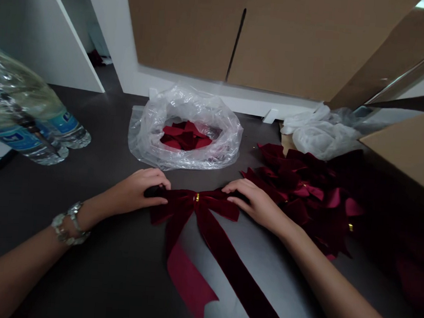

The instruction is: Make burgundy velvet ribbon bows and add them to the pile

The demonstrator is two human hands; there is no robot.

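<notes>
Forearms nearest, then the dark red velvet bow [197, 204] flat on the desk [96, 267], tails twd camera. Left hand [139, 191] & right hand [254, 201] press its loops, fingers [157, 200] together, flat. Step looks like shaping; next prob. needs even pull on both loops.

Under your left hand [141, 191] and right hand [254, 201] lies a dark red velvet ribbon bow [197, 204], soft and matt, pinched by a shiny gold metal band [197, 197]. The dark grey tabletop [96, 267] looks smooth with a dull sheen. The crinkled clear plastic bag [185, 127] is glossy; the brown cardboard box [280, 37] is matt.
</notes>
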